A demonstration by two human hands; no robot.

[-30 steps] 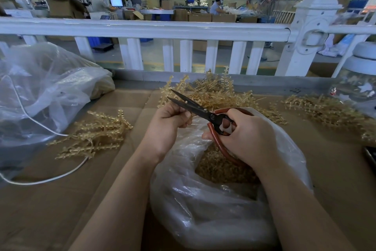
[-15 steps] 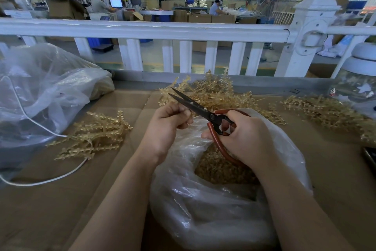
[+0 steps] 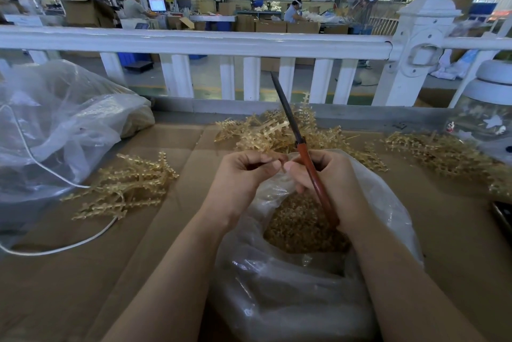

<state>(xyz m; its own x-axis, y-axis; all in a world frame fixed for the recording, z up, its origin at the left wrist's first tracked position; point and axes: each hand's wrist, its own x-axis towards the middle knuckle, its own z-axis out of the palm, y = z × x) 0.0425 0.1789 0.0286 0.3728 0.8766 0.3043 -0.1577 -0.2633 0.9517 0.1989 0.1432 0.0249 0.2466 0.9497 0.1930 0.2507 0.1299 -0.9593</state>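
Working above the bag (image 3: 291, 300) looks wise: right hand (image 3: 332, 178) grips closed scissors (image 3: 306, 160), left hand (image 3: 241, 178) pinches a sprig stub (image 3: 279, 159).

Two hands (image 3: 241, 175) (image 3: 336, 175), one pair of scissors (image 3: 300, 145), two plastic bags (image 3: 55, 134) (image 3: 291, 286), three sprig piles (image 3: 130, 183) (image 3: 263, 131) (image 3: 443, 153) (plus one cord (image 3: 55, 250))

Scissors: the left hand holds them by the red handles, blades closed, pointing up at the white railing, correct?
No: in the head view the right hand holds the scissors by the red handles; blades closed, pointing up at the white railing.
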